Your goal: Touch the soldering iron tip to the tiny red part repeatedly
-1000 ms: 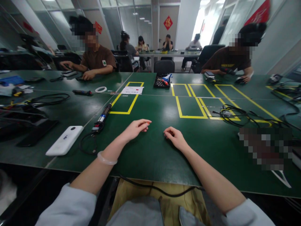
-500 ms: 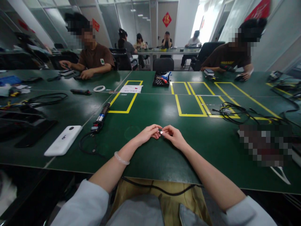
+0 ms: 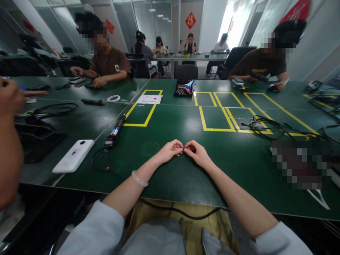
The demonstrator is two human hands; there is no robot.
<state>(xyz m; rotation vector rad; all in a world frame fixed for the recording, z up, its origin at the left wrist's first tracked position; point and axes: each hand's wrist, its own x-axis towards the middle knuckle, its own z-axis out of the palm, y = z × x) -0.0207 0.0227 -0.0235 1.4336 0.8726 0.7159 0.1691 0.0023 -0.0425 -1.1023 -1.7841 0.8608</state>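
Left hand [image 3: 170, 151] and right hand [image 3: 197, 153] meet fingertip to fingertip around the middle of the frame, thumbs and index fingers pinched nearly closed on a tiny reddish bit [image 3: 183, 149] right between them. Honestly it's too small to tell what it is, or which side has the firmer hold. Both are over a bare patch of green desk [image 3: 172, 184], a good spot imo, since anything dropped should be easy to find. For fiddly stuff like this I'd pinch lightly, brace the wrists, and let one side hold while the other does the fine moving. Cabled tool [image 3: 116, 130] and white slab [image 3: 74, 156] sit well apart, left of centre; black cables [image 3: 261, 124] are off to the right. Watch out for somebody else's arm [image 3: 10, 163] at the left edge, a bump would probably cost you the grip.
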